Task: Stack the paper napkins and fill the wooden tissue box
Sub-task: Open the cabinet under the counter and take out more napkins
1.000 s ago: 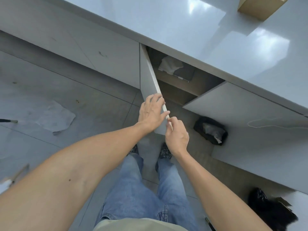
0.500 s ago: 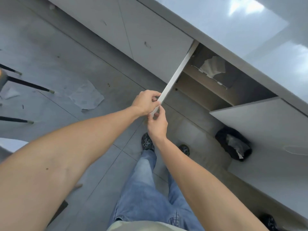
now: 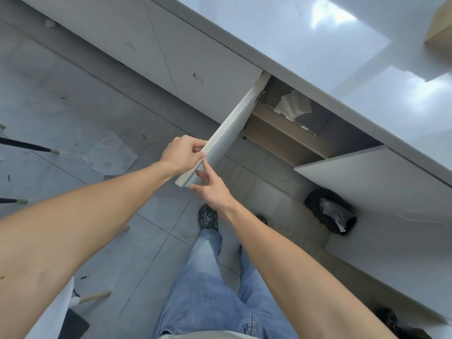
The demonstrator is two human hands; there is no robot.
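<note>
My left hand grips the outer edge of a grey cabinet door that stands open under the counter. Just below it, my right hand has its fingers spread, with fingertips touching the door's inner face near the lower corner. Inside the open cabinet, white paper napkins stick out of a dark pack on a wooden shelf. A corner of the wooden tissue box shows on the white countertop at the top right edge.
A second cabinet door stands open to the right. A black bag with crumpled paper lies on the floor below it. A sheet of paper lies on the grey tiles at left, near black chair legs.
The view has swung left and back. The door has opened a little wider. My right hand has loosened from pinching the door's edge to open fingers resting against it.
</note>
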